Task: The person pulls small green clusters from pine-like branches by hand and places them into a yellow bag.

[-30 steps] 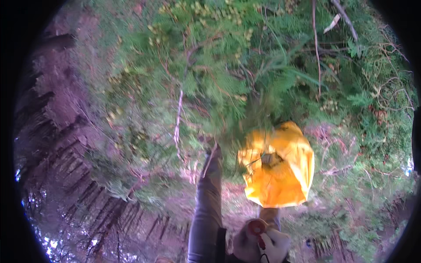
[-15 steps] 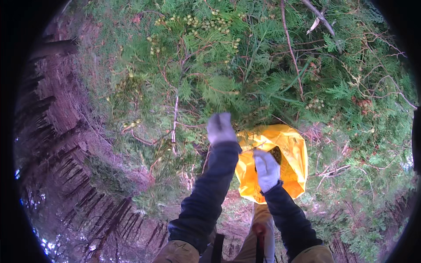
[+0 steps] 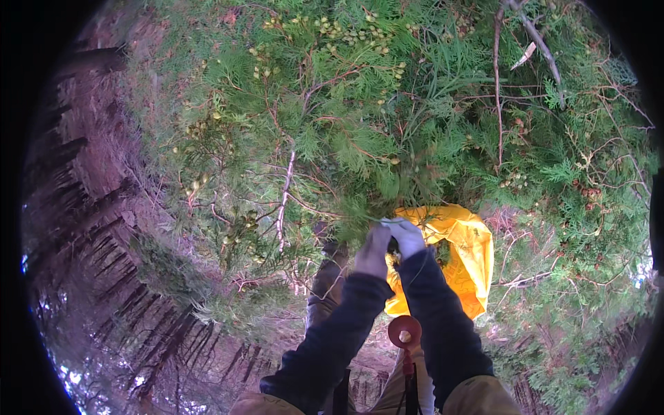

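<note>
My left hand (image 3: 373,253), in a pale glove, is closed at the lower tips of a green conifer sprig (image 3: 377,213). Right beside it my right hand (image 3: 407,236), also gloved, has its fingers bent in against the same foliage. Slight blur hides exactly what the fingertips pinch. A small dark gap shows between the two gloves. Just behind and to the right of them is a yellow bag (image 3: 474,242) with its mouth open. My right forearm covers part of it, and some greenish-dark contents show inside.
Dense conifer branches with clusters of small yellow-green cones (image 3: 353,31) fill the far side. A bare pale stem (image 3: 286,194) stands left of my hands, and thicker twigs (image 3: 498,90) hang at the right. A red disc (image 3: 404,333) hangs before my legs. Tree trunks stand at left.
My left hand has moved right and nearer to me, and my right hand has moved up and left, out of the bag's mouth. The two now meet at the foliage. The red disc has come into fuller view.
</note>
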`<state>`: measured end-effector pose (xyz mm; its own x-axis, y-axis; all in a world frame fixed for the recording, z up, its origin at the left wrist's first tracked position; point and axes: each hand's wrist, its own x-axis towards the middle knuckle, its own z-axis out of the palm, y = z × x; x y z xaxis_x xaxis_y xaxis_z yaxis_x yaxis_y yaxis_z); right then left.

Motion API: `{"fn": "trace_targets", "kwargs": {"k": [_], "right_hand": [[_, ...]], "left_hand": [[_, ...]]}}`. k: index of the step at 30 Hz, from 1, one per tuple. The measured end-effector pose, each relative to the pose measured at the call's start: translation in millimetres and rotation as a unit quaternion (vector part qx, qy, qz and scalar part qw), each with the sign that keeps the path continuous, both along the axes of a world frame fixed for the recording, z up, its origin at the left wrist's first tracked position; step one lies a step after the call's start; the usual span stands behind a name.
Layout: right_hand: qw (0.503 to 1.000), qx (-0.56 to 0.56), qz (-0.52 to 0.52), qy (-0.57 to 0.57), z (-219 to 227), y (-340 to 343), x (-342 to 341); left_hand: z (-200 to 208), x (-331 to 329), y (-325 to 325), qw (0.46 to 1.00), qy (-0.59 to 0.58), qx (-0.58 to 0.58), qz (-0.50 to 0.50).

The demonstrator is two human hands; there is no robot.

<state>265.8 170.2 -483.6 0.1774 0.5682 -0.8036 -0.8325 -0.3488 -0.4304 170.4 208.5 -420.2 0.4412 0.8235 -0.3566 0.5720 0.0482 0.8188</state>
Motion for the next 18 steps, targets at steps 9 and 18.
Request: {"fn": "trace_targets", "kwargs": {"k": [9,18], "right_hand": [[0.985,-0.101,0.094,0.103,112.1,-68.8,-9.7],[0.941,0.082,0.288,-0.155,208.6,-92.2,-44.3]], "left_hand": [[36.3,16.4,44.0,0.965,0.05,-0.234,0.107],[-16.0,-10.7,29.8,0.838,0.286,-0.398,-0.239]]}}
